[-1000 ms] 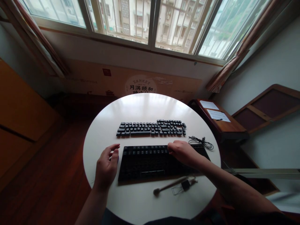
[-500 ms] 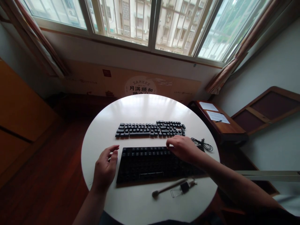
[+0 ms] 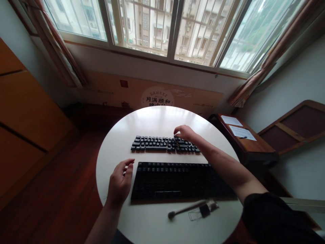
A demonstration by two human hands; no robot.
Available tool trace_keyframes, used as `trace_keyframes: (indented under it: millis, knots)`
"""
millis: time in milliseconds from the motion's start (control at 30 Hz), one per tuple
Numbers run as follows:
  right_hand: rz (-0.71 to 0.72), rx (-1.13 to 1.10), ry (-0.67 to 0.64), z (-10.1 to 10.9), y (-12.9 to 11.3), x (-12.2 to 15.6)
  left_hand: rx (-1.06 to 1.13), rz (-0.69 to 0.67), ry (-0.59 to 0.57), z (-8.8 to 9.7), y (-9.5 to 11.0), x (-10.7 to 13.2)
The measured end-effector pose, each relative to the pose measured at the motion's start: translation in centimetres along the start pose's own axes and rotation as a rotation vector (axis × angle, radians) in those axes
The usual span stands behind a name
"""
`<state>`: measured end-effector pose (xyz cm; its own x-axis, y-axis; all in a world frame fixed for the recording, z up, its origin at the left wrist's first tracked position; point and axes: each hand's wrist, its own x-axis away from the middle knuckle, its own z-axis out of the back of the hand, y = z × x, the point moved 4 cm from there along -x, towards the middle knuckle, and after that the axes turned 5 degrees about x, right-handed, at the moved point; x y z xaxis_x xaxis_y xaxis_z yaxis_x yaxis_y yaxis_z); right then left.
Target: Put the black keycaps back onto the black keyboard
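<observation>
Papers (image 3: 238, 131) and a pen (image 3: 243, 137) are lying on a wooden side table (image 3: 254, 146); curtains (image 3: 54, 47) are hanging beside the window (image 3: 173, 30).

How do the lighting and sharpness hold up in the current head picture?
Head view: bright window, glare across the far part of the white table; head view: black keyboard mostly too dark for detail; head view: brush-like tool near the bottom looks soft.
</observation>
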<state>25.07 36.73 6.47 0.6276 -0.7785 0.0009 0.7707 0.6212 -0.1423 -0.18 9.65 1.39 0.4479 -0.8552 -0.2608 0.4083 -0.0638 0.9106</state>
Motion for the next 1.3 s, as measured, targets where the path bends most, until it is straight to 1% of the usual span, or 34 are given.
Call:
trace_keyframes:
  millis: [133,267,367,433,500,533,600,667,767,867,933,1067,1200,1300]
  knots:
    - [-0.007,-0.005,-0.023,-0.8,0.4,-0.6,-0.012,-0.008,-0.015,0.0,0.3,0.0]
    - [-0.017,-0.014,-0.003,-1.3,0.3,-1.2,0.016,0.012,-0.01,0.0,0.0,0.0]
    - [-0.015,-0.025,0.042,-0.9,-0.2,-1.3,0.037,0.035,-0.01,0.0,-0.4,-0.1]
    - [-0.011,-0.041,0.089,0.1,-0.6,-0.6,0.042,0.053,-0.013,0.0,-0.6,-0.1]
    - [-0.011,-0.063,0.142,1.6,-0.8,1.0,0.043,0.069,-0.014,0.0,-0.8,-0.1]
    - [-0.01,-0.073,0.164,2.4,-0.8,2.3,0.043,0.077,-0.015,0.1,-0.8,-0.1]
    - [-0.001,-0.109,0.189,3.7,-0.8,5.5,0.044,0.09,-0.018,0.1,-0.9,-0.1]
    - [0.023,-0.189,0.186,4.4,-0.8,9.4,0.05,0.101,-0.021,0.1,-1.0,-0.1]
    - [0.055,-0.315,0.128,3.8,-1.1,14.9,0.074,0.118,-0.02,0.0,-0.9,-0.3]
    - [0.061,-0.368,0.069,1.9,-1.9,18.4,0.1,0.124,-0.012,0.0,-0.8,-0.4]
    - [0.054,-0.364,0.055,0.7,-2.5,19.5,0.099,0.118,0.002,0.1,-0.8,-0.5]
    - [0.033,-0.283,0.069,-0.8,-3.3,20.0,0.086,0.108,0.025,0.2,-0.6,-0.5]
    - [0.025,-0.188,0.073,-1.4,-3.4,20.0,0.094,0.12,0.024,0.1,-0.5,-0.5]
    - [0.05,-0.116,0.069,-1.5,-3.7,20.0,0.094,0.128,0.021,0.2,-0.5,-0.5]
